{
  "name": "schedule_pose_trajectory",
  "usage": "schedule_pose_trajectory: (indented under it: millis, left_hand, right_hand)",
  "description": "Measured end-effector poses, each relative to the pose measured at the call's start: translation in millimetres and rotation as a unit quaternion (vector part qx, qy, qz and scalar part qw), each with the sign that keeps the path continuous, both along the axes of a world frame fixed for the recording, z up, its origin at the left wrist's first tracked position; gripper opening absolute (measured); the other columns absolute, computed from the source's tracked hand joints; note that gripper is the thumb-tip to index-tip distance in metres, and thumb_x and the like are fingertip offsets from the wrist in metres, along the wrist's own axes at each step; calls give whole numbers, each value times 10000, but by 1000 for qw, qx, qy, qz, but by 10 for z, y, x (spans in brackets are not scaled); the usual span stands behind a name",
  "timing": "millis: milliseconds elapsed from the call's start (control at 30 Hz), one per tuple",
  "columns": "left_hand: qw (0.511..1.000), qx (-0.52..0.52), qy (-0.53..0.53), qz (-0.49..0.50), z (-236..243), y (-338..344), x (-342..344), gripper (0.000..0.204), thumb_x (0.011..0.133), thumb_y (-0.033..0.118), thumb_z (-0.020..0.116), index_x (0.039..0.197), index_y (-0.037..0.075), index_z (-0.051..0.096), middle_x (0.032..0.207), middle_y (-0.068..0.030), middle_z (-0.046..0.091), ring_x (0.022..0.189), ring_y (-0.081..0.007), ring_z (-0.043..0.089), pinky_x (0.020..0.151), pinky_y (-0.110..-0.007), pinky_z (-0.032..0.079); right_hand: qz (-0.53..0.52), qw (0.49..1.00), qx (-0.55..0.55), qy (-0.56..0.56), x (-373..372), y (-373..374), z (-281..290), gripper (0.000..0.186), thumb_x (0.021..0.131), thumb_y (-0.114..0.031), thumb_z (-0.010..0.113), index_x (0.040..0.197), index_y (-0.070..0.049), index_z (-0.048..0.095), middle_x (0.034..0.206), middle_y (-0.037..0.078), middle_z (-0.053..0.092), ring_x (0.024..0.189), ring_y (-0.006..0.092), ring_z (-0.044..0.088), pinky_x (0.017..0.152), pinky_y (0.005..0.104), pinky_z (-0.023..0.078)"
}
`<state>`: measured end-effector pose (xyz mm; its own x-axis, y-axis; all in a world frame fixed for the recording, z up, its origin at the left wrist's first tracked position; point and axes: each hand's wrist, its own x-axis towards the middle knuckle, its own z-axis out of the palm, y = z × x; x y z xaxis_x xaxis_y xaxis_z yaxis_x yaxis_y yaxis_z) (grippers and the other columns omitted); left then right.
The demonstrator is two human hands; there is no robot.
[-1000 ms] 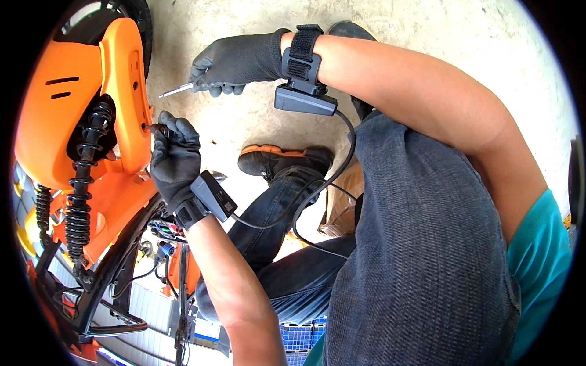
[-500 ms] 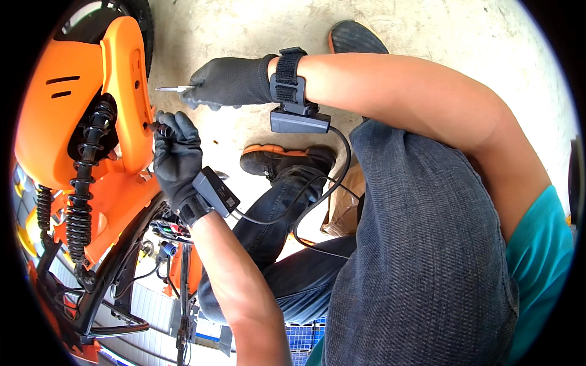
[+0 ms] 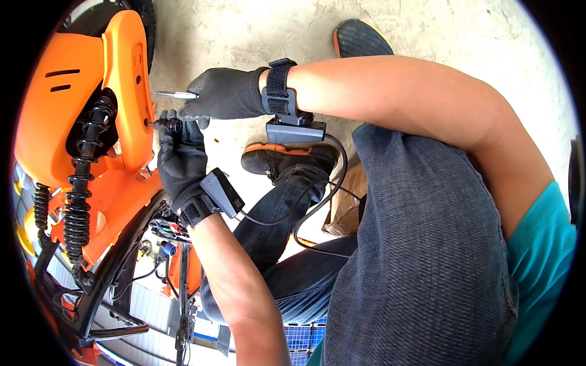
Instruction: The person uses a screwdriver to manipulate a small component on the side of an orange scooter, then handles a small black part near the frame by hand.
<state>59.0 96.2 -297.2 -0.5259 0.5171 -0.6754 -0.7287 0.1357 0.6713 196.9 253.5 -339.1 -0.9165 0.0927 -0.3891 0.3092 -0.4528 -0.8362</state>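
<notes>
Your left hand (image 3: 182,160), in a black glove, is turned palm up beside the orange panel (image 3: 129,91). Its fingers are curled, with the fingertips closed on a small dark-handled tool (image 3: 167,125). The tool lies roughly level, and its thin tip meets the edge of the panel at the lower hole; how deep the tip sits cannot be told.

Your right hand (image 3: 226,94), also in a black glove, is above and to the right of the left hand. Its thumb and fingers are together, clamped on a slim silver rod (image 3: 177,95). The rod points left toward the panel, its free end just short of the surface. The lower fingers of this hand overlap the left fingertips in the view; whether they touch the dark handle cannot be told.

A black box (image 3: 221,193) is strapped at your left wrist and a second box (image 3: 296,130) at your right. A black cable (image 3: 342,174) loops below the right-hand unit. To the left of the panel, a black coil spring (image 3: 77,222) runs downward. A dark shoe (image 3: 287,160) with an orange sole rests on the pale floor (image 3: 232,30) to the right of your left hand.
</notes>
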Motion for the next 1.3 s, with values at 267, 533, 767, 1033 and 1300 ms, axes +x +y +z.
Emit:
schedule_pose_trajectory:
  millis: [267, 533, 767, 1033, 1300]
  left_hand:
    - [998, 7, -12, -62, -43, 10, -68, 324, 840, 174, 592, 1147, 72, 569, 1166, -80, 595, 1098, -216, 547, 982, -410, 405]
    - [997, -77, 23, -2, -91, 34, -106, 316, 876, 223, 583, 1149, 64, 567, 1136, -70, 604, 1057, -187, 548, 949, -378, 396]
    - [995, -93, 46, -4, -118, -5, -165, 319, 887, 233, 579, 1146, 49, 563, 1116, -83, 606, 1029, -193, 557, 926, -347, 420]
    - [998, -63, 17, -24, -105, 34, -129, 304, 902, 228, 560, 1136, 34, 564, 1092, -92, 615, 1008, -191, 568, 909, -336, 440]
    - [999, -42, 10, -27, -37, 86, -85, 299, 918, 197, 526, 1155, 16, 537, 1101, -97, 609, 995, -196, 578, 898, -342, 471]
  right_hand:
    - [29, 999, 11, -18, -81, -32, 29, 405, 869, -410, 529, 864, -20, 639, 757, 68, 683, 699, 145, 610, 674, 289, 467]
    - [20, 999, 14, -25, -162, -92, -11, 433, 879, -430, 512, 838, -28, 668, 781, 86, 681, 691, 174, 603, 668, 307, 465]
    - [29, 999, 5, -22, -148, -69, 27, 429, 887, -417, 524, 822, -12, 651, 719, 85, 640, 635, 152, 571, 621, 298, 455]
    - [13, 999, 9, -28, -173, -97, -34, 388, 845, -391, 559, 838, -27, 693, 769, 109, 673, 653, 201, 612, 627, 325, 480]
    - [1, 998, 48, -32, -221, -117, -60, 376, 831, -357, 614, 886, 14, 645, 746, 116, 625, 695, 178, 578, 661, 319, 457]
